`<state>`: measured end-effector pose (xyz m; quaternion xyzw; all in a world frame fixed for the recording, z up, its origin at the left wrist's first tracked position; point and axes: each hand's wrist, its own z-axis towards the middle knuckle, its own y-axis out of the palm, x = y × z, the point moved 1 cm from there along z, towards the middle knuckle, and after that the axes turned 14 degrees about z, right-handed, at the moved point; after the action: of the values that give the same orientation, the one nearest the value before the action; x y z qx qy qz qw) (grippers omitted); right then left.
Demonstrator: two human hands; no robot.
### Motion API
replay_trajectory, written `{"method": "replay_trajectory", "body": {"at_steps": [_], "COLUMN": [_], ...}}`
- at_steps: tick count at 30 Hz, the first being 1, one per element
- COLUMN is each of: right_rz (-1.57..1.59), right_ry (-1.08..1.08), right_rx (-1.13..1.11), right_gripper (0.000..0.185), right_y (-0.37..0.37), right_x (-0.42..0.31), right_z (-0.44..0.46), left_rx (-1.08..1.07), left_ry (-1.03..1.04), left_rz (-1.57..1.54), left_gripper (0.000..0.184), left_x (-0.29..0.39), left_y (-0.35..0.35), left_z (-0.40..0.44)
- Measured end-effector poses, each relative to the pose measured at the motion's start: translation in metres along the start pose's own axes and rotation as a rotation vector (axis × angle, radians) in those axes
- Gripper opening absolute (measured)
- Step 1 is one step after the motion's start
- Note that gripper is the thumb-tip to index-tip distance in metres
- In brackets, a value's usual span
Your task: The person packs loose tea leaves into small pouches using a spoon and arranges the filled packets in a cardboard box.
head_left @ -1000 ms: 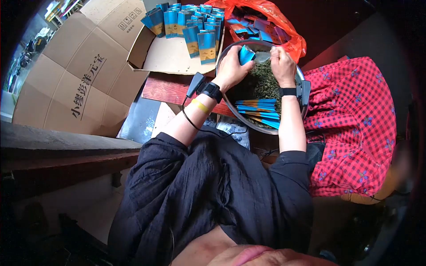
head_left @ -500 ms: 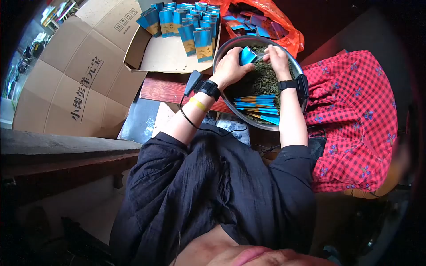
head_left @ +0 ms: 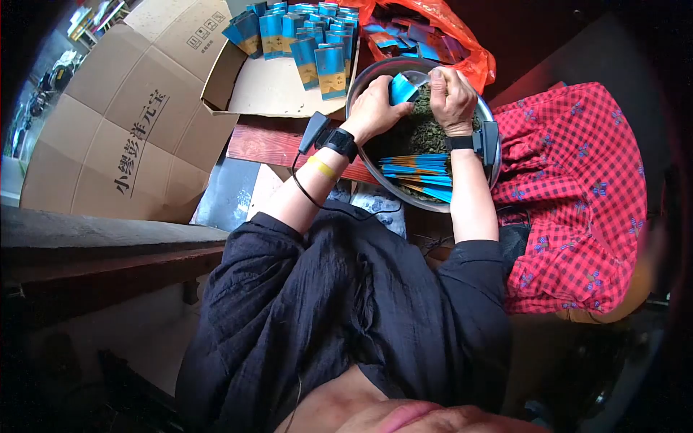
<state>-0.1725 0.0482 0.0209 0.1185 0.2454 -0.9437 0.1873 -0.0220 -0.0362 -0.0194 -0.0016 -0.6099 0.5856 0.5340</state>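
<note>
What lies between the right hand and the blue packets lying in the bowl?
What look like dried leaves: the head view shows only them between the right hand and the blue packets.

I watch both bare arms reach forward from the person's torso. The left forearm (head_left: 292, 198) slants inward, its wrist (head_left: 354, 132) nearly in line with it; the left hand (head_left: 372, 112) shows its back to me, fingers (head_left: 380, 86) curled in a grip and thumb stretched across toward the other hand. The right forearm (head_left: 471, 206) runs almost straight ahead through a level wrist (head_left: 459, 131), and I see the right hand (head_left: 456, 101) bunched, fingers folded tightly. The hands sit near each other, apart.
</note>
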Motion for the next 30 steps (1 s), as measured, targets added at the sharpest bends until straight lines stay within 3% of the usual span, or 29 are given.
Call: {"method": "replay_trajectory", "body": {"at_steps": [2, 4, 6, 8, 10, 14, 18, 25, 30], "right_rz": [-0.007, -0.043, -0.038, -0.283, -0.225, 0.066, 0.337, 0.499, 0.299], "right_ry": [0.013, 0.167, 0.246, 0.428, 0.515, 0.533, 0.905, 0.695, 0.438], "right_rx": [0.037, 0.138, 0.085, -0.301, -0.475, -0.506, -0.414, 0.209, 0.107], "right_gripper": [0.021, 0.021, 0.027, 0.031, 0.027, 0.02, 0.038, 0.037, 0.034], "right_y": [-0.002, -0.004, -0.005, 0.003, 0.017, 0.035, 0.026, 0.004, 0.001], "right_x": [0.005, 0.015, 0.022, 0.031, 0.033, 0.059, 0.072, 0.051, 0.014], "right_z": [-0.001, -0.002, -0.004, -0.015, -0.03, -0.045, -0.037, -0.011, -0.006], "left_rx": [-0.002, -0.004, 0.027, 0.037, 0.04, 0.073, 0.084, 0.055, -0.023], "left_ry": [0.003, 0.004, 0.006, 0.003, 0.006, 0.012, 0.027, 0.024, 0.001], "left_rz": [-0.01, -0.02, -0.017, -0.012, -0.007, -0.024, -0.022, -0.024, -0.036], "left_gripper": [0.071, 0.071, 0.07, 0.069, 0.069, 0.067, 0.067, 0.069, 0.069], "left_x": [0.001, 0.0, 0.0, 0.0, -0.001, 0.0, -0.004, -0.002, 0.0], "left_y": [-0.002, -0.001, -0.001, -0.001, 0.0, 0.0, 0.001, 0.001, -0.003], "left_z": [0.0, 0.0, 0.0, 0.001, 0.001, 0.002, 0.002, 0.002, 0.002]}}
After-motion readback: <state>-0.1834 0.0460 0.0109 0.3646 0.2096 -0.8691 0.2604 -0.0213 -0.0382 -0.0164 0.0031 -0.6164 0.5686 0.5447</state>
